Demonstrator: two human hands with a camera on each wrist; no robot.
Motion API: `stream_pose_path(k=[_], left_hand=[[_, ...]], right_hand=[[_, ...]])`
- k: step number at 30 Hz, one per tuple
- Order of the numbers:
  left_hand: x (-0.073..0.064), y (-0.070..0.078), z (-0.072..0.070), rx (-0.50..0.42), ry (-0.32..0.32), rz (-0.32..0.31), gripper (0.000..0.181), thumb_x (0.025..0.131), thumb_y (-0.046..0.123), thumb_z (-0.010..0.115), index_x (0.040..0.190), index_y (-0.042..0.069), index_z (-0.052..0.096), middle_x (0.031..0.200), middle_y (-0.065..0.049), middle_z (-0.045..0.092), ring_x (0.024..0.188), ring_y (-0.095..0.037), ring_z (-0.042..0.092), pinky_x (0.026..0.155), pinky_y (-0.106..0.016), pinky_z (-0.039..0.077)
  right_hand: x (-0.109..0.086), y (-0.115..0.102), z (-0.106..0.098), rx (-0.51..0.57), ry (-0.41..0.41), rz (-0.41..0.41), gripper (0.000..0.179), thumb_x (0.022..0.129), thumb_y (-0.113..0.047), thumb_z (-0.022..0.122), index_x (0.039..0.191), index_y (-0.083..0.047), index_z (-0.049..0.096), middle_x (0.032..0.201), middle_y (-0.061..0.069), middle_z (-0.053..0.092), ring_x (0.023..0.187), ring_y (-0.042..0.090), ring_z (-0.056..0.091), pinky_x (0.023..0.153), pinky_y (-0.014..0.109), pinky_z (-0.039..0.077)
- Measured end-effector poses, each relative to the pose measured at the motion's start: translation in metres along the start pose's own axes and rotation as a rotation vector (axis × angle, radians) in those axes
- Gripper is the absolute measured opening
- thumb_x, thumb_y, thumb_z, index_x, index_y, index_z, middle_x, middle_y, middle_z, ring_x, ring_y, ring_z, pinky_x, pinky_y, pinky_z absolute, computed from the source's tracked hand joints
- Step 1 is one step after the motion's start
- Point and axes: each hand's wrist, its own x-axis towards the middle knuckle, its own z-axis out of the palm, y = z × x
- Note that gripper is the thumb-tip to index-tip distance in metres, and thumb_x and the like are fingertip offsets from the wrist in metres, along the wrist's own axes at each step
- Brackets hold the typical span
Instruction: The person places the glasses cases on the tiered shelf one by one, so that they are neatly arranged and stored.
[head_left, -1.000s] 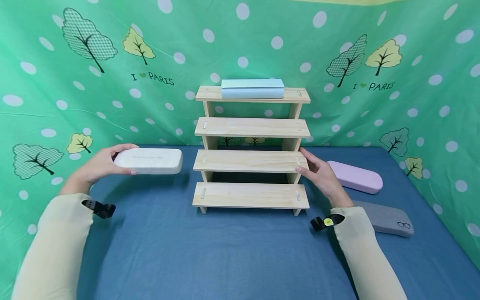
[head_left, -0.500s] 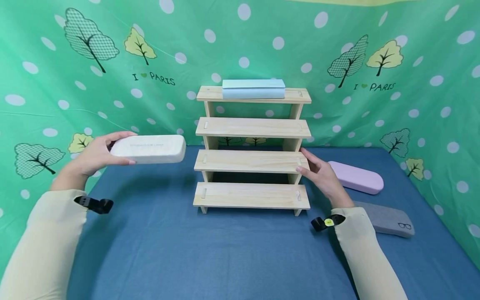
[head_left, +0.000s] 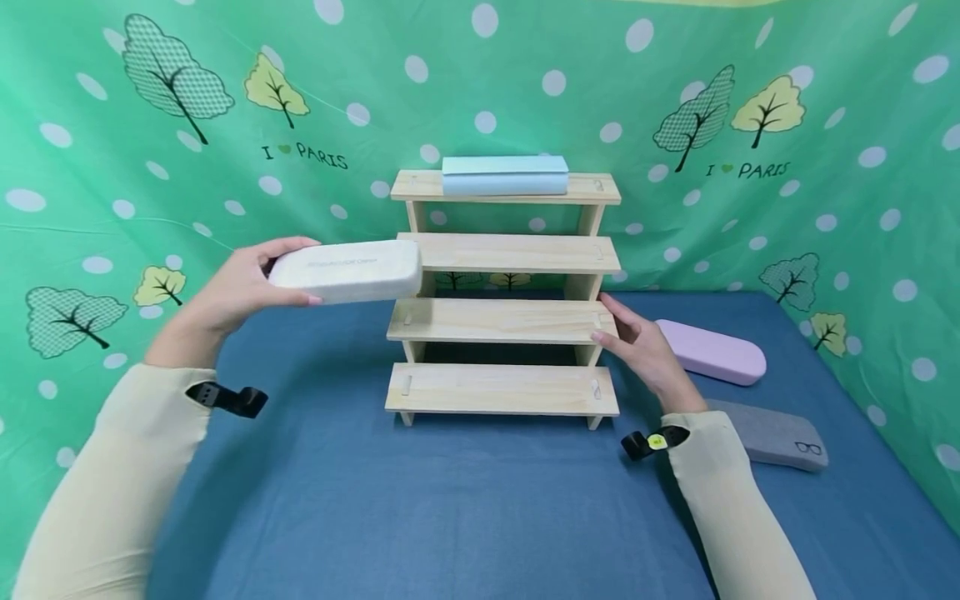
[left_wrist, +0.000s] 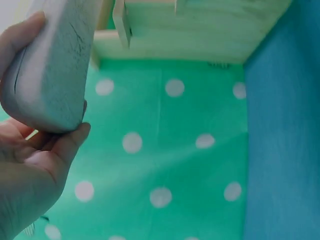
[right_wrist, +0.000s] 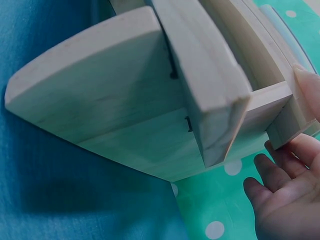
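A white glasses case (head_left: 348, 273) is held in the air by my left hand (head_left: 243, 283), thumb and fingers gripping its left end. Its right end overlaps the left end of the second shelf from the top of the wooden step rack (head_left: 502, 321). The left wrist view shows the case (left_wrist: 55, 65) between thumb and fingers. My right hand (head_left: 641, 346) pinches the right end of the third shelf down; in the right wrist view the thumb lies on top of the board (right_wrist: 287, 120) and fingers underneath. A light blue glasses case (head_left: 505, 177) lies on the top shelf.
To the right of the rack, a lilac glasses case (head_left: 712, 354) and a grey fabric glasses case (head_left: 776, 435) lie on the blue cloth (head_left: 450, 508), partly behind the right arm. A green dotted curtain (head_left: 480, 83) hangs behind the rack.
My left hand has raised the white glasses case and carried it right, up to the rack's left side. The right hand has kept its grip on the shelf.
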Motion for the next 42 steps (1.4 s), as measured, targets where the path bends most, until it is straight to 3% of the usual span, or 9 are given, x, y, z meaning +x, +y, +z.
stream_pose_path(k=[6,14,20,28,34,42], left_hand=[[0.014,0.018,0.018,-0.035,-0.026,0.043,0.062,0.071,0.007,0.082,0.127,0.008,0.056,0.115,-0.001,0.057,0.098,-0.018,0.05,0.072,-0.022,0.047],[0.033,0.036,0.041,-0.041,-0.038,0.05,0.065,0.07,0.012,0.083,0.128,0.009,0.054,0.118,-0.005,0.055,0.099,-0.017,0.05,0.074,-0.023,0.046],[0.045,0.044,0.058,-0.094,-0.068,0.054,0.065,0.071,0.011,0.082,0.129,0.008,0.053,0.121,-0.008,0.054,0.102,-0.018,0.049,0.077,-0.026,0.046],[0.062,0.052,0.078,-0.076,-0.073,0.041,0.07,0.068,0.016,0.085,0.13,0.01,0.053,0.124,-0.009,0.053,0.105,-0.022,0.049,0.081,-0.033,0.045],[0.072,0.054,0.088,-0.074,-0.088,0.05,0.072,0.066,0.018,0.086,0.13,0.012,0.054,0.125,-0.008,0.053,0.106,-0.023,0.05,0.084,-0.036,0.044],[0.081,0.061,0.097,-0.107,-0.1,0.052,0.072,0.067,0.018,0.085,0.131,0.013,0.053,0.126,-0.007,0.053,0.108,-0.023,0.049,0.088,-0.039,0.045]], right_hand=[[0.0,0.001,-0.001,0.001,0.003,0.0,0.073,0.091,-0.026,0.064,0.15,-0.012,0.023,0.153,0.011,0.025,0.137,0.028,0.031,0.104,0.033,0.036],[0.001,0.0,0.0,-0.003,-0.003,0.002,0.075,0.09,-0.029,0.065,0.15,-0.013,0.023,0.154,0.01,0.025,0.137,0.027,0.032,0.104,0.031,0.037],[0.002,0.0,0.0,-0.005,-0.013,-0.01,0.074,0.091,-0.028,0.064,0.15,-0.011,0.023,0.154,0.011,0.025,0.137,0.028,0.032,0.102,0.027,0.039],[-0.001,0.0,-0.001,-0.006,-0.005,-0.001,0.075,0.091,-0.028,0.064,0.15,-0.011,0.022,0.153,0.013,0.024,0.136,0.03,0.032,0.102,0.029,0.039],[-0.001,0.0,-0.001,-0.004,-0.002,0.017,0.073,0.091,-0.027,0.064,0.15,-0.015,0.023,0.154,0.011,0.024,0.137,0.028,0.031,0.105,0.038,0.035],[0.0,-0.002,0.0,-0.003,-0.008,0.021,0.072,0.091,-0.023,0.063,0.15,-0.014,0.023,0.155,0.008,0.022,0.138,0.028,0.028,0.105,0.035,0.033]])
